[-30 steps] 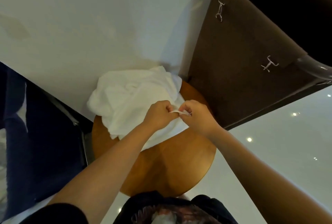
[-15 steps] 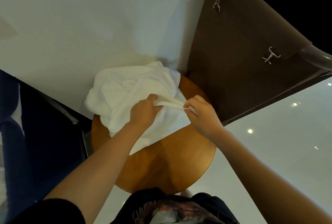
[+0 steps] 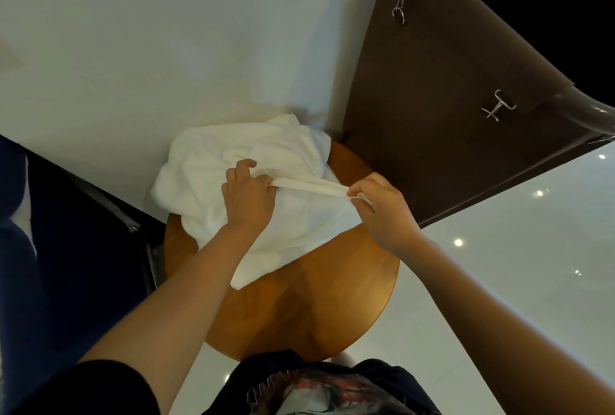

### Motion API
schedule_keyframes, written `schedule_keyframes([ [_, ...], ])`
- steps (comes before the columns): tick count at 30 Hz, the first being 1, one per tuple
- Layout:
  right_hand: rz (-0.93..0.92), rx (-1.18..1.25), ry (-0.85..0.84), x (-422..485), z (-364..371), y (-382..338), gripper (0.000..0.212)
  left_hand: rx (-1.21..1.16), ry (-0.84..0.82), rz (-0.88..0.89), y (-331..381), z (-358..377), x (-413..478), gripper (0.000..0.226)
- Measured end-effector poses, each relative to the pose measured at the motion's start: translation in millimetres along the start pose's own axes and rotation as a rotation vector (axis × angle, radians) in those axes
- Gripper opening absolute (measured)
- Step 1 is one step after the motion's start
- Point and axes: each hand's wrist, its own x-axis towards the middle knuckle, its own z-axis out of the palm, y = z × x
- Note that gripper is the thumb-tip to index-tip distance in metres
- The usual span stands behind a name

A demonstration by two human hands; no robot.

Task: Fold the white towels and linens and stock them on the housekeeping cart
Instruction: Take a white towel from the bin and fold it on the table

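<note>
A crumpled white towel (image 3: 213, 175) lies in a heap on the far half of a round wooden table (image 3: 309, 308). My left hand (image 3: 248, 196) grips the towel's edge near the middle of the heap. My right hand (image 3: 382, 206) pinches the corner of that same edge at the table's right side. The stretch of hem between the two hands is pulled taut and lifted a little off the cloth below. The brown fabric bag of the housekeeping cart (image 3: 442, 88) stands just behind and right of the table.
A white wall (image 3: 166, 48) runs behind the table. A dark blue piece of furniture (image 3: 66, 248) fills the left side. Metal clips (image 3: 401, 0) hold the cart's bag to its frame (image 3: 589, 111). Glossy white floor (image 3: 515, 248) lies to the right.
My hands were together at the towel's corner. The left hand has slid left along the hem and the right has pulled right, stretching the edge between them.
</note>
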Motion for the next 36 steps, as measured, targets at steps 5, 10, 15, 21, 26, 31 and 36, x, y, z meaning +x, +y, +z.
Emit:
schedule_keyframes([
  [5, -0.023, -0.021, 0.025, 0.7, -2.9, -0.2, 0.02, 0.191, -0.226, -0.024, -0.5, 3.3, 14.6, 0.033],
  [10, 0.013, -0.083, 0.017, 0.2, -5.0, 1.1, 0.024, -0.046, -0.283, -0.087, -6.7, 0.3, 26.3, 0.029],
  [15, 0.213, -0.023, 0.041, 7.9, -2.9, 15.8, 0.009, -0.461, -0.356, -0.15, -6.5, -12.3, 23.6, 0.038],
  [21, 0.307, 0.052, 0.106, 16.9, -2.3, 14.7, 0.01, -0.233, -0.381, 0.06, -31.9, -17.1, 20.3, 0.036],
  [26, 0.216, -0.255, -0.002, 23.5, -0.6, 0.8, 0.025, 0.479, -0.159, 0.299, -34.1, -21.2, 24.5, 0.039],
  [31, 0.103, -0.347, 0.082, 27.1, -6.1, -5.1, 0.024, 0.635, -0.205, 0.086, -39.5, -24.8, 30.5, 0.026],
  [36, 0.103, -0.228, 0.187, 36.2, -23.5, -17.5, 0.025, 0.153, -0.014, -0.129, -50.4, -53.3, 44.4, 0.032],
])
